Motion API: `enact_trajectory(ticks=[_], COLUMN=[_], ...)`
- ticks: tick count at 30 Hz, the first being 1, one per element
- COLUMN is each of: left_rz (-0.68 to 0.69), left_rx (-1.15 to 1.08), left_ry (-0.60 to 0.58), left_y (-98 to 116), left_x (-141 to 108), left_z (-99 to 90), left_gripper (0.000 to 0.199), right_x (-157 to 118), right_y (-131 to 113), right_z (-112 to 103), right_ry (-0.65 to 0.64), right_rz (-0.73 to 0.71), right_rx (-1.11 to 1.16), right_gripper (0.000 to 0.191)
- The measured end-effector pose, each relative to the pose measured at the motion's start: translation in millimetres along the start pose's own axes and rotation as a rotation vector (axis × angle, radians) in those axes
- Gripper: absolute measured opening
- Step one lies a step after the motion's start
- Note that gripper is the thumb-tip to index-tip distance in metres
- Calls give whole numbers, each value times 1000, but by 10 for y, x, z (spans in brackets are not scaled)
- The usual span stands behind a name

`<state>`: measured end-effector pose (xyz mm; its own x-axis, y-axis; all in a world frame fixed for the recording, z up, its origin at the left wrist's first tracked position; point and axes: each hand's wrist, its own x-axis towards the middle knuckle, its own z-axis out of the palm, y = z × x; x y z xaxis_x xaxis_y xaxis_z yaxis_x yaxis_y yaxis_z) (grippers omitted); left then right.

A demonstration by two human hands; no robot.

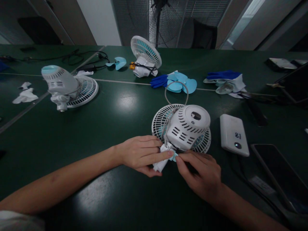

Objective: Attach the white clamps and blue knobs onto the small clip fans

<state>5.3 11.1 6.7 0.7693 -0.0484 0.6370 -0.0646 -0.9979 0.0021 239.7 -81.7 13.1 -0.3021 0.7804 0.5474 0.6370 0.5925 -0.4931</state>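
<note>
A small white fan (183,128) lies grille-down on the dark green table, its vented motor housing facing up. My left hand (144,155) is closed around the white neck piece (160,164) at the fan's near end, with the forefinger reaching over it. Between that fingertip and my right hand (202,173) sits a small light blue piece (174,156), whose exact kind I cannot make out. The right thumb and forefinger pinch at its edge, close against the housing. A grey cable (176,82) loops up behind the fan.
Another fan (64,83) lies at the left, and a third fan (145,57) stands at the back. Blue fan blades (181,82) and gloves (226,81) lie beyond my fan. To the right are a white power bank (234,133) and a phone (279,173).
</note>
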Motion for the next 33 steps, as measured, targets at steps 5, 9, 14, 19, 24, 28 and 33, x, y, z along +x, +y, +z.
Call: enact_trajectory(ticks=[5, 9, 14, 19, 24, 28, 33], left_rz=[-20, -27, -83, -477, -705, -846, -945], left_rx=[-9, -21, -99, -155, -177, -299, -82], left_ry=[-2, -1, 16, -30, -224, -153, -24], left_y=[9, 8, 33, 166, 347, 267, -215], left_x=[-10, -19, -28, 70, 288, 284, -29], left_z=[1, 8, 16, -34, -170, -264, -401], left_gripper=[57, 57, 62, 51, 36, 31, 25], right_x=[49, 64, 61, -36, -109, -79, -6], right_y=[-173, -274, -334, -166, 38, 107, 160], right_z=[-12, -55, -62, -19, -53, -42, 15], right_ry=[-207, -341, -304, -88, 163, 337, 297], right_rz=[631, 1166, 1159, 591, 98, 136, 265], right_rx=[470, 972, 1004, 434, 110, 63, 20], right_gripper=[35, 44, 46, 34, 22, 24, 22])
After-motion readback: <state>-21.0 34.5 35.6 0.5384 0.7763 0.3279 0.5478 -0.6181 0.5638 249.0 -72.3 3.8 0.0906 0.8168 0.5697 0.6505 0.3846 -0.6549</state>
